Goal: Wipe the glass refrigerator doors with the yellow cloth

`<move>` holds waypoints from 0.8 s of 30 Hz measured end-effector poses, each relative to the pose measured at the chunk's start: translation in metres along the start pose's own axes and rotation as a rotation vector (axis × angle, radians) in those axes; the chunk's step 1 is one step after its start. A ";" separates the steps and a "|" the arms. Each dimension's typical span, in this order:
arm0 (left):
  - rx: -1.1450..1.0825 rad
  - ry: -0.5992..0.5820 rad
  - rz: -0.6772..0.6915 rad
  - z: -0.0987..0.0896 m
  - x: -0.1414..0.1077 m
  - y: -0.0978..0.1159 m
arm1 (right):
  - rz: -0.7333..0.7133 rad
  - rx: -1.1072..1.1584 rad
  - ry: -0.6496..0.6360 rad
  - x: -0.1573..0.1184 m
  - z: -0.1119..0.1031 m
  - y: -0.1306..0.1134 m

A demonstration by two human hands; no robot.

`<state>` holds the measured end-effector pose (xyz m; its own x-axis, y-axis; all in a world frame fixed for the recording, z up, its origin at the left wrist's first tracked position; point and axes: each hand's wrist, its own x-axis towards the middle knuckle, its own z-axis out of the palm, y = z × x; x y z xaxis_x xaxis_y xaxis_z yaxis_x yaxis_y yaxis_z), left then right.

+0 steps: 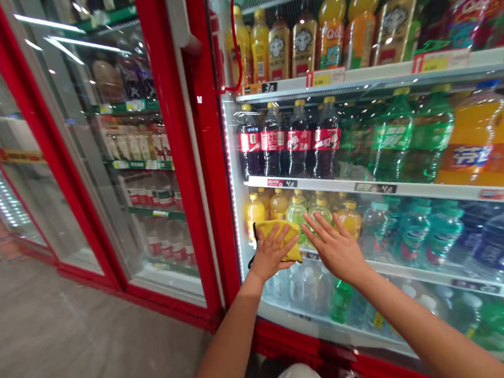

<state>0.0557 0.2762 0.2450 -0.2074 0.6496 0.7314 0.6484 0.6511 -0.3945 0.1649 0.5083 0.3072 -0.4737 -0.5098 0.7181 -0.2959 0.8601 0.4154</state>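
Spread flat over a yellow cloth (pixel 290 236) with a dark edge, my left hand (pixel 271 251) presses it against the glass door of a lit drinks fridge. My right hand (pixel 334 246) is just to the right, fingers spread and holding nothing, at the same glass. Behind the glass, small yellow and green bottles (pixel 296 211) stand level with both hands. Cola bottles (pixel 298 143) with red labels fill the shelf above.
A red door frame (pixel 213 157) runs up left of my hands, with a grey handle (pixel 179 17) near its top. More red-framed fridges stand farther left, beside the grey floor (pixel 70 337). A red cord (pixel 236 42) hangs at the upper left of the lit fridge.
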 end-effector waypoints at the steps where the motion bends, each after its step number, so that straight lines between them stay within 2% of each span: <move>1: 0.003 -0.025 0.039 -0.002 0.001 -0.006 | -0.020 0.002 -0.003 0.004 0.000 -0.003; 3: 0.018 -0.032 0.012 -0.008 0.006 -0.022 | -0.044 -0.002 -0.002 0.014 -0.001 -0.007; 5: 0.040 0.002 -0.111 -0.014 0.007 -0.038 | -0.051 -0.012 0.007 0.023 -0.002 -0.008; 7: 0.064 0.039 -0.233 -0.015 0.000 -0.045 | -0.057 -0.014 0.011 0.030 -0.001 -0.009; 9: 0.081 0.038 -0.252 -0.011 -0.014 -0.042 | -0.065 -0.008 0.009 0.034 0.001 -0.010; 12: 0.092 -0.022 -0.123 -0.005 -0.029 -0.036 | -0.097 0.004 0.007 0.039 0.006 -0.015; 14: 0.098 -0.048 -0.055 -0.005 -0.027 -0.039 | -0.124 0.008 0.006 0.044 0.009 -0.018; 16: 0.109 -0.030 -0.118 -0.007 -0.021 -0.045 | -0.132 0.005 0.006 0.049 0.010 -0.019; 20: 0.131 0.101 -0.443 -0.002 -0.024 -0.046 | -0.103 -0.004 0.011 0.051 0.012 -0.016; 22: 0.127 0.115 -0.443 0.003 -0.034 -0.040 | -0.102 -0.004 0.008 0.048 0.013 -0.013; 24: 0.113 0.097 -0.366 0.004 -0.037 -0.039 | -0.107 -0.003 0.004 0.044 0.015 -0.010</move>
<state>0.0348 0.2287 0.2310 -0.3365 0.3299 0.8820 0.4584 0.8755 -0.1526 0.1347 0.4775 0.3262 -0.4364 -0.5986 0.6718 -0.3419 0.8009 0.4916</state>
